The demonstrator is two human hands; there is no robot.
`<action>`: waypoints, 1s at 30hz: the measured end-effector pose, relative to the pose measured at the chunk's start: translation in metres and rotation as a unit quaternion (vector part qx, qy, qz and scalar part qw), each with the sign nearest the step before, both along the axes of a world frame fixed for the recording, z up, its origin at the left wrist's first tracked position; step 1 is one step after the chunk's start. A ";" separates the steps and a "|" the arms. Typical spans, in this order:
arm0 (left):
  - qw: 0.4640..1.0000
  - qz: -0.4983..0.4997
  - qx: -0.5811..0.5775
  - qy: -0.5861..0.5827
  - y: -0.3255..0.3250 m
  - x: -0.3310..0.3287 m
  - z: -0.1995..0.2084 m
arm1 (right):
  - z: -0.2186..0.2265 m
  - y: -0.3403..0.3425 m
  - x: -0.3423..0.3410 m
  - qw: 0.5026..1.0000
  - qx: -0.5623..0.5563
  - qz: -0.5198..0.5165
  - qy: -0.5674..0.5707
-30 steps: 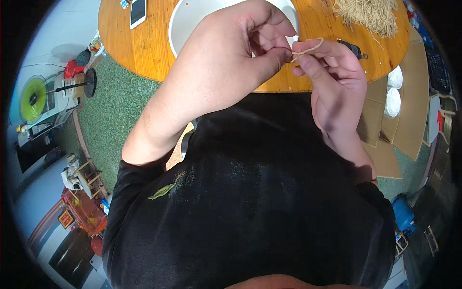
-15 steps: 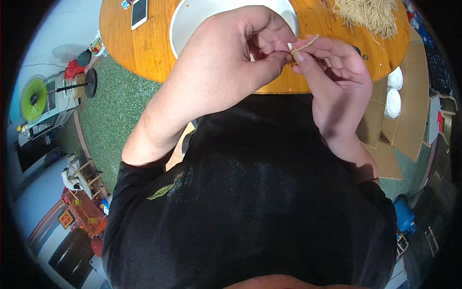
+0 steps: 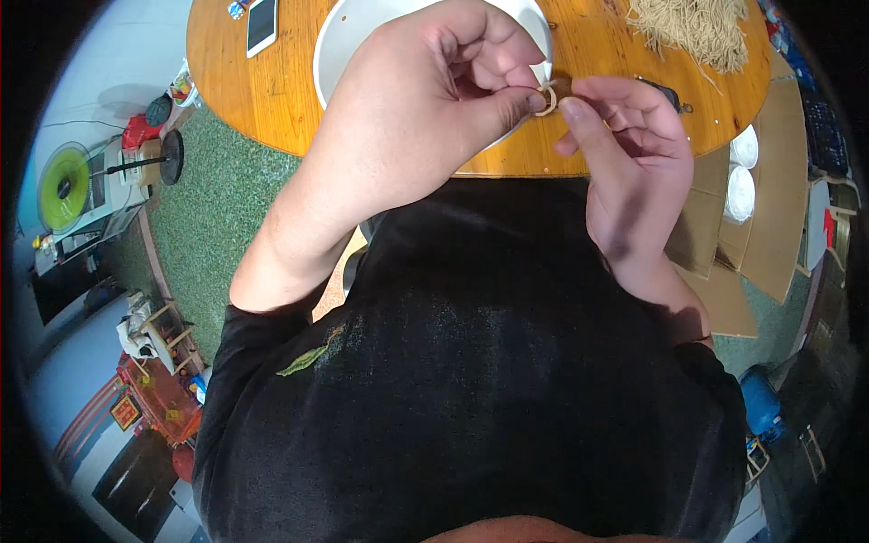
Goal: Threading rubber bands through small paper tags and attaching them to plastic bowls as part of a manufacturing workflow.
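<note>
My left hand [image 3: 471, 90] is closed in a pinch over the white basin, its thumb and forefinger on a short beige yarn strand [image 3: 551, 101]. The strand curls into a small loop beside the left thumb tip. Just right of it is my right hand [image 3: 634, 127], thumb and forefinger a little apart, the other fingers loosely curled. Nothing shows between those fingertips. The white basin [image 3: 337, 50] is partly hidden behind my left hand and wrist. A heap of beige yarn [image 3: 692, 32] lies at the far right of the round wooden table [image 3: 262, 100].
A white phone [image 3: 262, 27] lies at the table's far left. A small dark object [image 3: 665, 93] sits behind my right hand. Right of the table, an opened cardboard box [image 3: 769, 199] holds white rolls [image 3: 740, 192]. A green-bladed fan [image 3: 68, 188] stands at left.
The right thumb and forefinger have parted from the yarn and moved slightly right. The strand, stretched between both hands before, now curls into a loop at the left fingertips.
</note>
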State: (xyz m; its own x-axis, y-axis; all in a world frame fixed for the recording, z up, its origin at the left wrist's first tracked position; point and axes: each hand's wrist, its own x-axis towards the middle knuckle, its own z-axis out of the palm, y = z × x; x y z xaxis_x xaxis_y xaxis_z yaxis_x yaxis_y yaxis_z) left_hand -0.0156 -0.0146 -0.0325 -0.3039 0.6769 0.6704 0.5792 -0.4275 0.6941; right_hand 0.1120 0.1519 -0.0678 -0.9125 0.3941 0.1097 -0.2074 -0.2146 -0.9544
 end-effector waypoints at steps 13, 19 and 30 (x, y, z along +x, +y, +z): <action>0.998 -0.032 0.030 -0.041 0.001 -0.005 -0.015 | 0.004 -0.007 0.005 0.995 0.023 0.054 -0.079; 1.000 0.003 0.002 -0.026 -0.002 0.008 0.001 | -0.018 -0.010 0.001 0.989 0.035 0.063 0.126; 0.871 0.138 -0.176 -0.437 0.004 0.032 0.036 | -0.002 -0.009 0.002 0.998 0.043 0.028 0.042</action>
